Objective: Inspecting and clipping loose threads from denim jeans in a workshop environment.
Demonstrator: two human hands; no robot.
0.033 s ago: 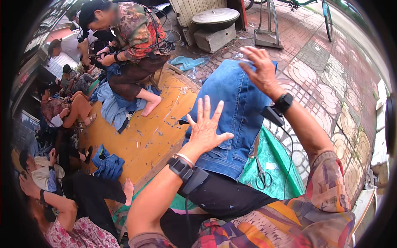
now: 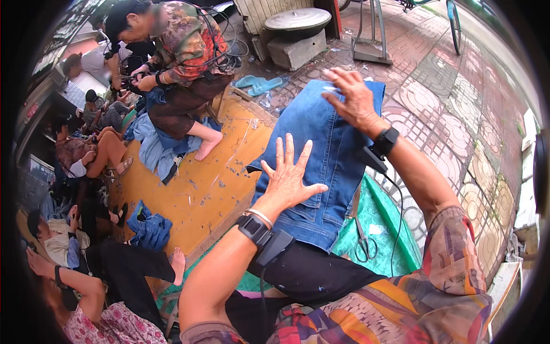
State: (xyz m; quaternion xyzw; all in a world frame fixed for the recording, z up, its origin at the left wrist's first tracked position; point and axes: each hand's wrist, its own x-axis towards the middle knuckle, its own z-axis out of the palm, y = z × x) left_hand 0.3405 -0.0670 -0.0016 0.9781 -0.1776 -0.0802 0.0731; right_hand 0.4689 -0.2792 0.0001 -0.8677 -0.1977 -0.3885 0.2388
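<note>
Folded blue jeans (image 2: 312, 135) lie across my lap, their waistband toward me and their legs reaching away. My left hand (image 2: 289, 178) rests flat on the denim with its fingers spread. Over the far right part of the jeans is my right hand (image 2: 352, 100), fingers apart and slightly bent. A small pale spot shows by its fingertips, too small to make out. Black-handled scissors (image 2: 365, 247) lie on the green sheet (image 2: 395, 229) to the right of my lap.
Ahead on the left, a seated co-worker (image 2: 189, 46) bends over denim. Light blue denim (image 2: 157, 143) lies on the lint-strewn yellow board (image 2: 206, 172), with a crumpled blue garment (image 2: 150, 226) nearer. Beyond are blue slippers (image 2: 259, 84) and a lidded pan (image 2: 298, 20) on a block.
My right hand has shifted slightly left and down over the jeans. My left hand has slid a little to the right, still spread on the denim.
</note>
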